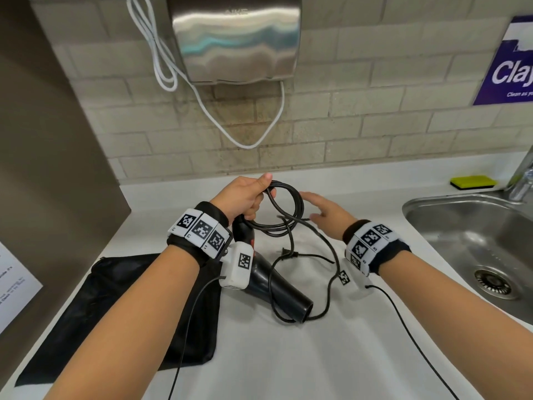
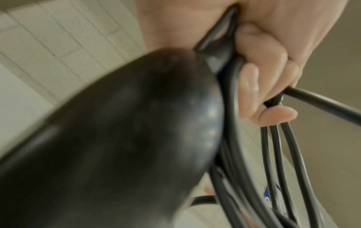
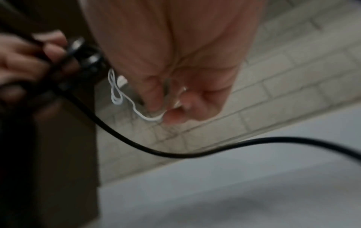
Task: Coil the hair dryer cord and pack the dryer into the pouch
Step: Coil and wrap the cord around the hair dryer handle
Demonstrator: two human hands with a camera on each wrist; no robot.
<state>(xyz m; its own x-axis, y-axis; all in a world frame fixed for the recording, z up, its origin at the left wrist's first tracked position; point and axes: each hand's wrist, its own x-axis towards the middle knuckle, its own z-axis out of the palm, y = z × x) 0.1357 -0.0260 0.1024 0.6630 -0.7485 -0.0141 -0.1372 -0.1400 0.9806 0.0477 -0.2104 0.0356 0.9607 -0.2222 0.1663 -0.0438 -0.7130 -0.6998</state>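
Observation:
My left hand (image 1: 248, 194) grips the handle of the black hair dryer (image 1: 277, 287) together with several loops of its black cord (image 1: 288, 203). The dryer's barrel points down toward me over the white counter (image 1: 317, 356). In the left wrist view the fingers (image 2: 259, 64) curl round the cord (image 2: 289, 154) beside the dryer body (image 2: 117, 138). My right hand (image 1: 317, 203) is just right of the coil with fingers extended, holding nothing. Loose cord trails on the counter and ends in the plug (image 1: 285, 252). The black pouch (image 1: 115, 307) lies flat under my left forearm.
A steel sink (image 1: 461, 226) with a faucet (image 1: 522, 180) and a yellow sponge (image 1: 473, 181) is on the right. A metal hand dryer (image 1: 236, 36) with a looped white cable (image 1: 245, 140) hangs on the tiled wall. A brown panel with a paper sheet (image 1: 14, 284) bounds the left.

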